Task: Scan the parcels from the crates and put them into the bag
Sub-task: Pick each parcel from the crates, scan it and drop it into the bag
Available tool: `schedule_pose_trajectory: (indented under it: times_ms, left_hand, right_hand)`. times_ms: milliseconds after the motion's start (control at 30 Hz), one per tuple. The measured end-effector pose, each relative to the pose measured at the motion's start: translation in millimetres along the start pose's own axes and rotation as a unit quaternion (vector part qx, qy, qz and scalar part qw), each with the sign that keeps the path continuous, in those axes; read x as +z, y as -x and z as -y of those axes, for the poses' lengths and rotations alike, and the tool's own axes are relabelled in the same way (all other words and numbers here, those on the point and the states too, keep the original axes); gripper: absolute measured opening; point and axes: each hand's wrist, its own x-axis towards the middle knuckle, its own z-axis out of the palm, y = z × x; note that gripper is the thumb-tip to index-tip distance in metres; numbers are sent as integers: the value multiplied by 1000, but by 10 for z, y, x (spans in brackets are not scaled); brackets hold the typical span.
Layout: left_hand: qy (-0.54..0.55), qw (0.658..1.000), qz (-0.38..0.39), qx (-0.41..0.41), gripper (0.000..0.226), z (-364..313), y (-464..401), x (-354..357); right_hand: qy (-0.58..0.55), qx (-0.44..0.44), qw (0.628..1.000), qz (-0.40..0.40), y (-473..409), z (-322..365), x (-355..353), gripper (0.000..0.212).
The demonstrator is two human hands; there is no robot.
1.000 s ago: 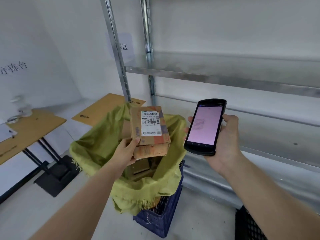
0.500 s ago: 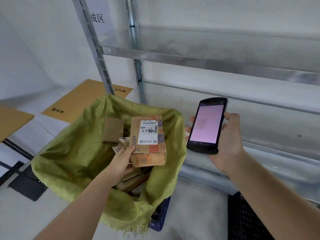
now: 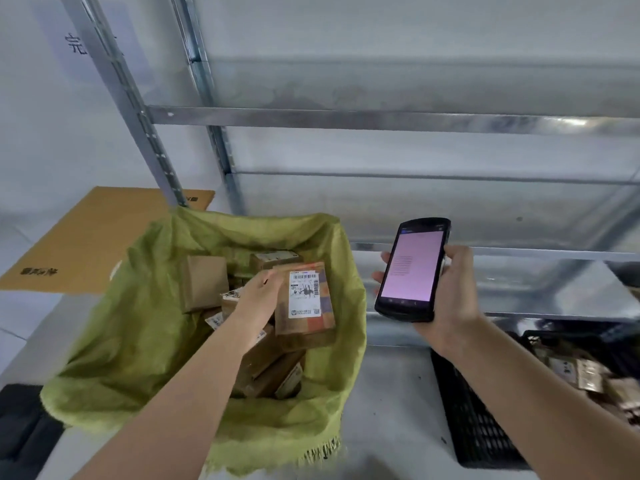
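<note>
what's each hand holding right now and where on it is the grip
The left hand holds a labelled cardboard parcel by its left edge, over the open green bag. The right hand grips the handheld scanner around its right side and back.

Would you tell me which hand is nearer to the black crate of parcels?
Right. The right hand, holding the scanner, is just left of the black crate; the left hand is farther left, over the bag.

Bright, even, diffuse light; shadows weak. Glare streak on metal shelf rail (image 3: pixel 571 123) far right. Scanner screen (image 3: pixel 412 268) glows pink, text unreadable. Wide-angle bending at edges; shelf uprights lean. Overall soft, corners smeared, crate parcels (image 3: pixel 585 372) right blurry.
</note>
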Motion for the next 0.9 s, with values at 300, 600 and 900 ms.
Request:
schedule_pose_trajectory:
  times_ms: [300,600,900]
  left_hand:
    - [16,994,95,56,25,-469,465,656]
    - [-46,976,159,140,23,-625,1201,1789]
    - [-104,959,231,127,23,-311,2071,3454]
  right_hand:
    - [-16,-26,997,-66,547,-22,-476,60]
    - [-23,-34,992,-118,1041,222,-1560,59]
    - [-32,-20,986,-165,1549,503,-3401,68]
